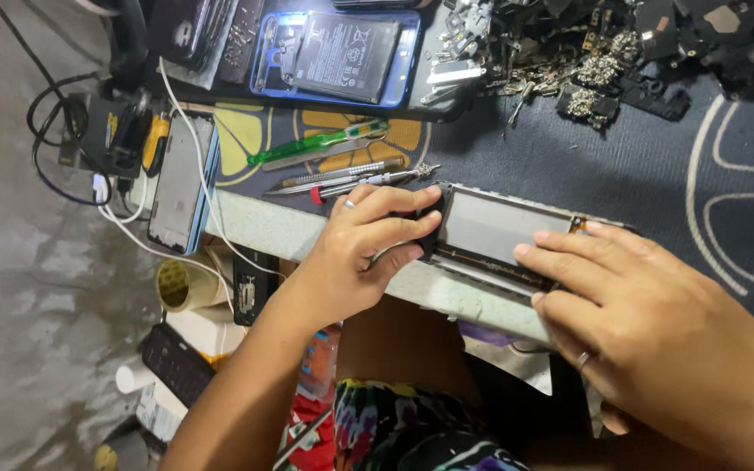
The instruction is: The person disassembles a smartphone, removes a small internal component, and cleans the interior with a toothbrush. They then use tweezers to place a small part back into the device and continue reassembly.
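Note:
An opened phone (499, 228) with a grey metal inside lies flat at the near edge of the work table (263, 228). My left hand (364, 257) grips its left end, with the fingers curled over the top and the thumb against the near side. My right hand (656, 323) holds its right end, with the fingertips laid along the near edge beside a small orange flex part (579, 224). Both hands wear a ring.
Behind the phone lie a green-handled screwdriver (316, 144) and thin metal tools (351, 179). A blue-framed phone showing its battery (342, 57) sits at the back, loose small parts (586, 61) at the back right. A phone (181, 183), cables (63, 122) and a tape roll (181, 283) are at the left.

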